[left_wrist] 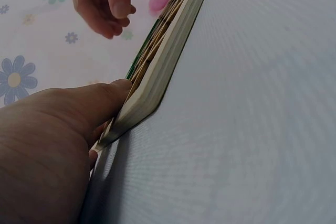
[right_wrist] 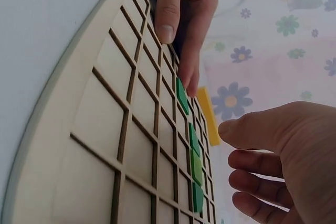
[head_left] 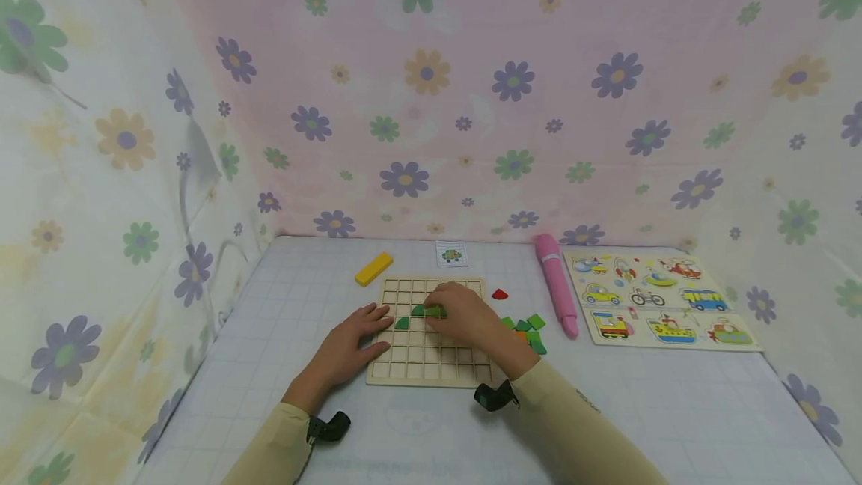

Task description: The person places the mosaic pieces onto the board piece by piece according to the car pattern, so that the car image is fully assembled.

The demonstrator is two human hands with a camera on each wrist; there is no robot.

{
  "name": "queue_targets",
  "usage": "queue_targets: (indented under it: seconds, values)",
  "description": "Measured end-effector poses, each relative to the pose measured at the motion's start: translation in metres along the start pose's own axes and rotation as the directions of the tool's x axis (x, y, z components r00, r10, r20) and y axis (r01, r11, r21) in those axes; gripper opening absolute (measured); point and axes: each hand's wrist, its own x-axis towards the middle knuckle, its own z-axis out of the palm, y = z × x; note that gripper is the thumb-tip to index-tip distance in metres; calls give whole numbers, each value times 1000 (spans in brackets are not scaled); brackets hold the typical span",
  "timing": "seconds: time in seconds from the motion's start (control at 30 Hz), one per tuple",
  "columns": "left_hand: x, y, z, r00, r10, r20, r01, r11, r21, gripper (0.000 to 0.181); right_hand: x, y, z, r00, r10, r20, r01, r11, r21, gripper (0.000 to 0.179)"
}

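Right hand: grip released, nothing held, fingers bent above the grid board. Left hand: grip likewise released, fingers resting on the board's left side. Four green pieces sit in board cells. Right of it on the counter: red piece, loose green tiles. Beyond its far edge: yellow block, picture card. Farther right: pink tube, vehicle puzzle.
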Motion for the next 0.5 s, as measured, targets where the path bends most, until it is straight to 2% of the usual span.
queue_targets:
  seconds: [0.27, 0.37, 0.5]
  values:
    - [0, -1, 2, 999, 31, -30, -31, 999, 7, 52, -15, 17, -20, 1000, -8, -28, 8, 1000, -14, 32]
    - [-1, 0, 1, 1000, 20, -21, -20, 1000, -4, 52, -21, 24, -28, 999, -20, -47, 20, 1000, 0, 31]
    - [-1, 1, 0, 1000, -2, -3, 2, 1000, -16, 53, -27, 34, -34, 998, 4, -55, -4, 1000, 9, 30]
